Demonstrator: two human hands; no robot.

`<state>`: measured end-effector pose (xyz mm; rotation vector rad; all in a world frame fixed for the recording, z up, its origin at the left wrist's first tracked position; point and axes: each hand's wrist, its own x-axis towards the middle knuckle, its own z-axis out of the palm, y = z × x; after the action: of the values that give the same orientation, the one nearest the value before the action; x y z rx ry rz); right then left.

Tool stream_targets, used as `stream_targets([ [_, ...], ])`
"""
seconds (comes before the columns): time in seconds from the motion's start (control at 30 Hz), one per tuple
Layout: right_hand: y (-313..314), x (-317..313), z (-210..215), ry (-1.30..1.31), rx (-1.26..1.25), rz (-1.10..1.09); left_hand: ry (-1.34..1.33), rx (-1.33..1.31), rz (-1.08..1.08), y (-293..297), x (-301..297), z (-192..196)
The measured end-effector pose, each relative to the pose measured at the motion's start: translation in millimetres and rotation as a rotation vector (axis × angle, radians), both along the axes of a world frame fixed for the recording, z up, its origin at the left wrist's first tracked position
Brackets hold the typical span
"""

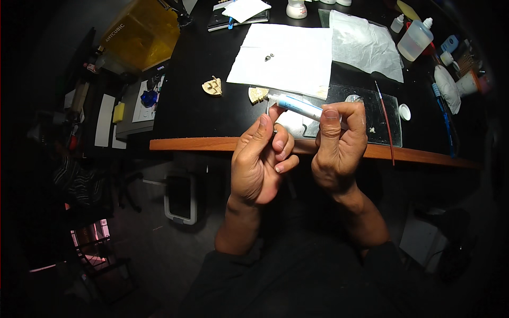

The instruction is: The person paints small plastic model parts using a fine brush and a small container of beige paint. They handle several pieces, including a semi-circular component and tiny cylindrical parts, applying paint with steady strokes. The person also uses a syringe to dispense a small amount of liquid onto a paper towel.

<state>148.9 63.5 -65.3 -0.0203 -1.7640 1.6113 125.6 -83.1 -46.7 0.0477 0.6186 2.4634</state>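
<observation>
My right hand (339,143) pinches a slim white-and-blue tube (300,106) between thumb and fingers, its narrow nozzle pointing left. Just below that nozzle, my left hand (260,153) is closed on a thin metal tool (268,108), whose kind I cannot make out. The nozzle and the tool's upper end appear very close; whether they touch, I cannot tell. Behind them lies a beige dental model piece (257,95) at the white sheet's edge. Another beige dental model piece (212,87) sits farther left. Small dark metallic pieces (268,58) rest on the white paper sheet (289,40).
A glass plate (389,119) lies at the right, with a red-handled brush (383,114) across it beside a small white cap (404,112). A translucent squeeze bottle (415,41) stands behind. The table's wooden edge (191,144) runs beneath my hands. An amber-covered machine (140,34) is far left.
</observation>
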Motion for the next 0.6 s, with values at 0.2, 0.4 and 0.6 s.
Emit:
stream_targets([
  [0.2,0.2,-0.3,0.1,0.013,-0.008,0.007,0.006,0.002,-0.003,0.3,-0.2,-0.5],
  [0.4,-0.2,1.7,1.6,0.05,0.117,-0.04,0.028,-0.043,0.017,2.0,0.4,0.2],
  [0.6,-3.7,2.4,-1.5,0.066,0.07,-0.016,-0.004,0.019,-0.004,-1.0,-1.5,0.0],
])
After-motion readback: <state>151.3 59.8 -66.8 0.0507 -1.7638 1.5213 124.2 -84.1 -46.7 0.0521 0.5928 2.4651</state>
